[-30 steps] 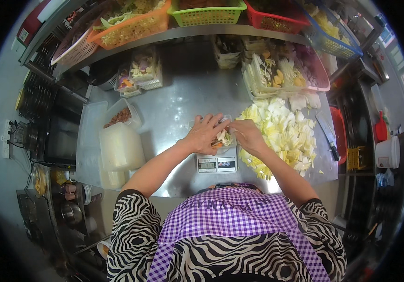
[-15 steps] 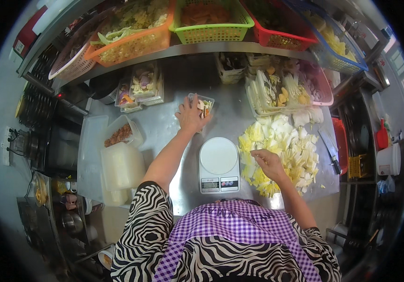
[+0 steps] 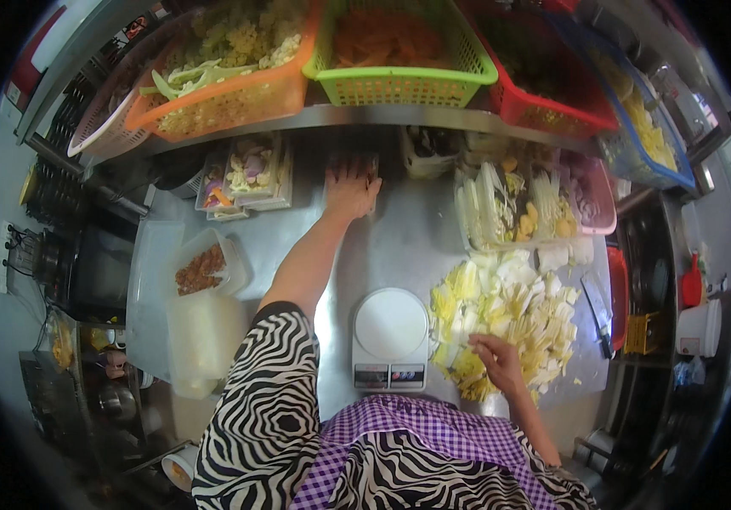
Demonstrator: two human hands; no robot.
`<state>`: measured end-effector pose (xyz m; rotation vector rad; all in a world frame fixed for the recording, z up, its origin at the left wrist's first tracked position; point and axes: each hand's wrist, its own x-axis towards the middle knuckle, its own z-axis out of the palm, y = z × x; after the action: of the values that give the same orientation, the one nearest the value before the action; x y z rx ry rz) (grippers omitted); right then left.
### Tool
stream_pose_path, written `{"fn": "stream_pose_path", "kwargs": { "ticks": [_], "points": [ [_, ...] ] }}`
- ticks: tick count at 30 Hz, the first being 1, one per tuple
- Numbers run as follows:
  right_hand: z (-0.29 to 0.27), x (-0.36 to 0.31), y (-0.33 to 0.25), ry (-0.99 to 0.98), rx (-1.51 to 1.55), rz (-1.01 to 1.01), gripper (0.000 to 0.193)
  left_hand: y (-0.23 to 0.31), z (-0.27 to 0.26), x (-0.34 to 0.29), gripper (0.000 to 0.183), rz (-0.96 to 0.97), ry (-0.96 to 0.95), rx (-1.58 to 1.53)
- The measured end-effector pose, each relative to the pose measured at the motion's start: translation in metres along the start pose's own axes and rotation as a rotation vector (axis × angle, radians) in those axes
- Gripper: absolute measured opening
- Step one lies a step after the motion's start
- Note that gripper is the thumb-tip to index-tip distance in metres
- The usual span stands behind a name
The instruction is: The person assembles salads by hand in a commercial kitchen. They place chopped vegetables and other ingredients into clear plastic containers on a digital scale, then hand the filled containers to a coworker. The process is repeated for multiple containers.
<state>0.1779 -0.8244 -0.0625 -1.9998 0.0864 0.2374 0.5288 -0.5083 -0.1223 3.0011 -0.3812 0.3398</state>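
Note:
My left hand (image 3: 351, 189) reaches forward under the shelf, fingers stretched and spread over a small clear plastic container (image 3: 370, 161). The hand covers most of its contents. On the right, my right hand (image 3: 498, 364) hovers at the near left part of a pile of chopped cabbage (image 3: 523, 314), thumb and fingers drawn together. Whether a piece is pinched in them is too small to tell. Between my arms stands a white kitchen scale (image 3: 391, 327) with a bare round platform.
Filled clear containers (image 3: 255, 170) stand back left; a tub of brown food (image 3: 204, 268) and stacked tubs (image 3: 204, 336) sit nearer. Packed vegetable trays (image 3: 514, 204) are back right. A knife (image 3: 599, 314) lies by the right edge. Vegetable baskets (image 3: 399, 85) line the overhead shelf.
My left hand has moved farther forward, and the small container has gone with it toward the back of the table. My right hand stays by the cabbage, fingers still drawn together.

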Motion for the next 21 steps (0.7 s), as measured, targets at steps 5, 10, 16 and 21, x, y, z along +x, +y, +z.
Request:
{"fn": "stream_pose_path", "kwargs": {
  "ticks": [5,10,16,21],
  "points": [
    [-0.007,-0.018,0.002,0.038,0.118,0.191,0.024,0.023,-0.011,0.065,0.043,0.065,0.039,-0.017],
    [-0.006,-0.016,0.001,0.064,0.201,0.275,0.023,0.04,-0.012,0.098,0.036,-0.014,0.161,-0.203],
    [-0.004,-0.008,-0.025,0.057,0.224,0.13,0.023,0.053,-0.068,0.031,0.06,-0.07,-0.008,-0.333],
    [-0.004,-0.007,-0.031,0.006,0.129,0.01,0.021,0.02,-0.189,-0.152,0.086,-0.061,0.262,-0.539]
  ]
}}
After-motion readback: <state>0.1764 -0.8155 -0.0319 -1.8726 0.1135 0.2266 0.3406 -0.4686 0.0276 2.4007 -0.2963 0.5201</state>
